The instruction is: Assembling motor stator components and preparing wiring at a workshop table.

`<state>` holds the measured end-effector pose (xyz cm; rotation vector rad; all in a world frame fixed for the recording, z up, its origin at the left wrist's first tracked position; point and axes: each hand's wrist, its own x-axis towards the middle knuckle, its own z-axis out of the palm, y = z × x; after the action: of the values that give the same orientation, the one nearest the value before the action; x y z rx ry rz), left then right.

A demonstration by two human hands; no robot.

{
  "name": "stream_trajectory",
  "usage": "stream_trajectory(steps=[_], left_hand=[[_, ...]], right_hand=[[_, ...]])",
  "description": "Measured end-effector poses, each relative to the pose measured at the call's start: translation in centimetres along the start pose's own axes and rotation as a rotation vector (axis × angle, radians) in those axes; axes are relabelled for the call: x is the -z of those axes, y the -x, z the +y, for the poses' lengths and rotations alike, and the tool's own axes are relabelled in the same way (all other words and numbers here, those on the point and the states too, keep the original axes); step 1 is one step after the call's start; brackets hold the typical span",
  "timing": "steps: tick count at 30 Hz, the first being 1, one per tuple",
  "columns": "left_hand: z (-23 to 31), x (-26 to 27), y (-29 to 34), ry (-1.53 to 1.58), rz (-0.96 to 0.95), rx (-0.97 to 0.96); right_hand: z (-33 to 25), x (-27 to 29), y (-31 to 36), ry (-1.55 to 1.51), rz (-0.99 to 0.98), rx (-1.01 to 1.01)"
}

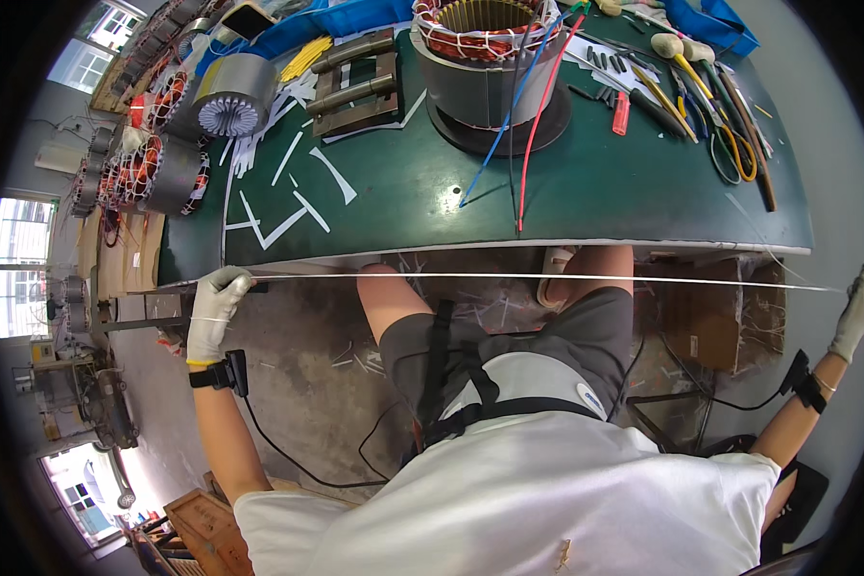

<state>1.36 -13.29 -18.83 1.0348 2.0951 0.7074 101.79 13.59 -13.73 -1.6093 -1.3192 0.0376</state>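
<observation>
A thin white cord [509, 276] is stretched nearly straight between my hands, just off the table's front edge and above my thighs. My left hand [219, 305], in a whitish glove, is closed on its left end. Far out to the right, my gloved right hand [852, 322] is closed at the cord's other end; its fingers are partly smeared at the picture's rim. Beyond the cord stands a grey motor stator [485, 91] with laced copper windings on top. Blue, black and red leads [540, 115] hang down its front.
The green table [403, 206] carries white paper strips [331, 175], a metal fixture [355, 82] and another stator core [235, 94] at left. Scissors [730, 154], mallets [686, 62] and a red-handled tool [621, 113] lie at right. A cardboard box [706, 317] stands below.
</observation>
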Motion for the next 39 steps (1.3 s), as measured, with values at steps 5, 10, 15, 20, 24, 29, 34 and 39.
stream_trajectory(steps=[5, 10, 15, 20, 24, 29, 34, 39], left_hand=[[12.9, -9.2, 3.9, 0.027, -0.172, -0.335], [20.9, -18.0, 4.9, 0.121, -0.350, -1.056], [21.9, -16.1, 5.7, 0.474, -0.552, -0.477], [17.6, -13.2, 7.6, 0.639, -0.658, -0.168], [15.4, -12.8, 9.3, 0.458, -0.793, -0.072], [13.8, -13.7, 9.3, 0.606, -0.785, 0.072], [14.7, -18.7, 7.8, 0.039, -0.202, -0.851], [20.2, -19.8, 8.2, 0.022, -0.067, -1.063]], right_hand=[[-22.9, -10.6, 15.5, 0.101, -0.499, 0.053], [-37.7, -21.2, 29.3, -0.754, -1.173, 0.034], [-36.0, -20.7, 27.3, -0.655, -1.248, -0.314], [-26.3, -18.1, 22.9, -0.868, -0.982, -0.439], [-23.1, -18.0, 21.9, -0.741, -1.096, -0.387], [-22.7, -16.6, 20.0, -0.350, -1.216, -0.306], [-30.9, -19.6, 27.2, -0.293, -1.376, 0.071], [-34.4, -20.4, 29.2, -0.674, -1.338, -0.251]])
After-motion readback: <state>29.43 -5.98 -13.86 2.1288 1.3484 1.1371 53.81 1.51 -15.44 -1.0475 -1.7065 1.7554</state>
